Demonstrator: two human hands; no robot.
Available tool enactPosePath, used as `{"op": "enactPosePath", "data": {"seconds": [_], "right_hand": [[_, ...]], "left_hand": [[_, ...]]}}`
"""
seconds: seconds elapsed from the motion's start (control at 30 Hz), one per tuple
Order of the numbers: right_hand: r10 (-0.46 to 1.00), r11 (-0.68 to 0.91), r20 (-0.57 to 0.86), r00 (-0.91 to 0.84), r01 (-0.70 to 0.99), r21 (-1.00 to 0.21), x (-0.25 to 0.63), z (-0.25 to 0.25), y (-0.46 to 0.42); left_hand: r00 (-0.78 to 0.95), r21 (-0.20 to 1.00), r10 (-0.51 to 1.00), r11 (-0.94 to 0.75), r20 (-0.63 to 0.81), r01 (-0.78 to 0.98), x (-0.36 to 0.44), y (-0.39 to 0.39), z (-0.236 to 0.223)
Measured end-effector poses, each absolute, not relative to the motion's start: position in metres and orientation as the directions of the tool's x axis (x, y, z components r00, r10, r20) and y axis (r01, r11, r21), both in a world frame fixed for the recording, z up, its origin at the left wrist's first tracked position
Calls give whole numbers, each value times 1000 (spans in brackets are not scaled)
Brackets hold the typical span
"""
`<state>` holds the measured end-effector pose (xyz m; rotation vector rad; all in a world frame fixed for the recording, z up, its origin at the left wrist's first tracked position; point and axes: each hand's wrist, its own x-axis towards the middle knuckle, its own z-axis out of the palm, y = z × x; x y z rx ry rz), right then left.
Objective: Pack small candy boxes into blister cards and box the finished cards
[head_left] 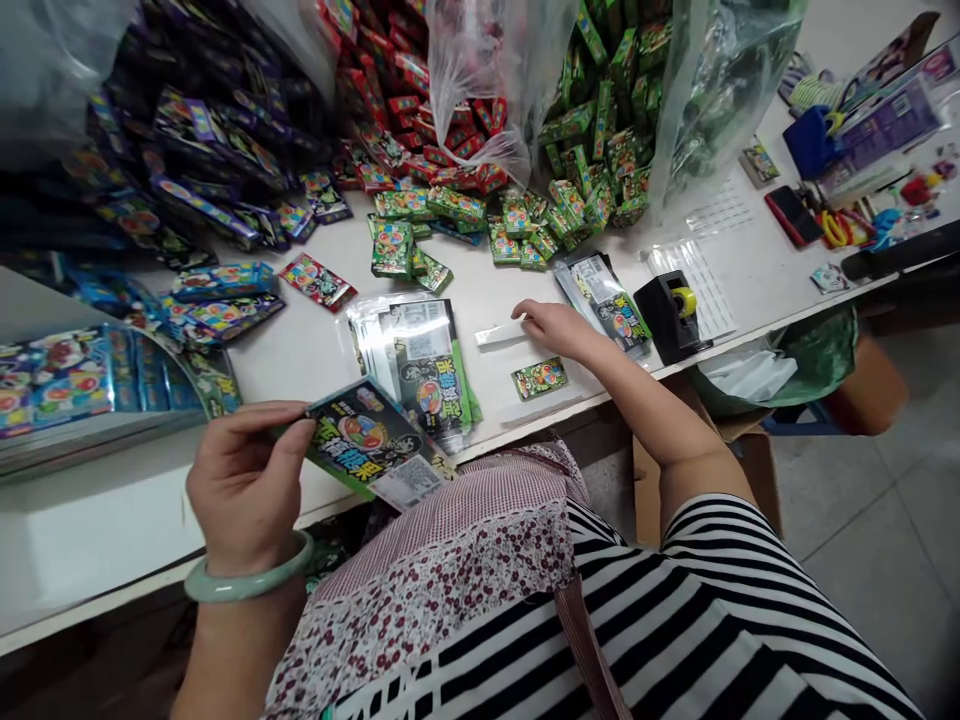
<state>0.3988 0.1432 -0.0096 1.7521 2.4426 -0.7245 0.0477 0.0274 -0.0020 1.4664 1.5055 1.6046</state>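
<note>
On the far left I see a white tray (pixel 97 530) with blue boxes (pixel 67 380) packed upright at its back. Behind it a heap of dark purple boxes (pixel 217 140) spills forward onto the white table (pixel 300 340).

My left hand (pixel 247 480), with a pale green bangle (pixel 247 575) at the wrist, pinches the upper left corner of a black printed packet (pixel 371 435) between thumb and fingers. That packet is tilted, in front of the table's near edge, and its lower right part reaches over the apron (pixel 465 520).

A single red box (pixel 318 281) lies flat beyond the packet. Just right of it I have a stack of similar packets (pixel 431 370) on the table, with red boxes (pixel 412 90) heaped farther back.

Near the middle, a pale strip (pixel 499 334) lies on the table, and my right hand (pixel 559 328) has its narrowed, curled fingertips at the strip's right end; I cannot tell whether they grip it. One small green box (pixel 539 378) lies just in front of that hand, and a pile of green boxes (pixel 600 130) stands behind.

To the right, more packets (pixel 604 300) lie against a black tape dispenser (pixel 671 315). Farther right I make out a dark phone (pixel 793 216) and yellow-handled scissors (pixel 834 230).
</note>
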Motion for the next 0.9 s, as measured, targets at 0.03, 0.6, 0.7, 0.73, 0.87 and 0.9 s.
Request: {"op": "enactPosePath", "data": {"seconds": [0.03, 0.6, 0.7, 0.73, 0.87, 0.9], "right_hand": [[881, 257, -310, -357, 912, -320, 397, -11, 147], [841, 306, -303, -448, 856, -416, 359, -23, 159], [854, 246, -315, -413, 856, -455, 358, -22, 158], [860, 232, -320, -398, 863, -450, 357, -22, 158], [882, 228, -291, -372, 875, -428, 354, -27, 155], [884, 237, -278, -376, 873, -427, 354, -29, 154]], "left_hand": [[-300, 914, 884, -266, 358, 306, 47, 27, -2], [-274, 923, 917, -194, 291, 334, 48, 21, 2], [-262, 930, 928, -172, 263, 324, 47, 20, 2], [-260, 932, 932, -164, 254, 322, 47, 20, 2], [-253, 934, 935, -162, 248, 318, 49, 20, 6], [-248, 933, 936, -165, 250, 319, 49, 20, 7]]}}
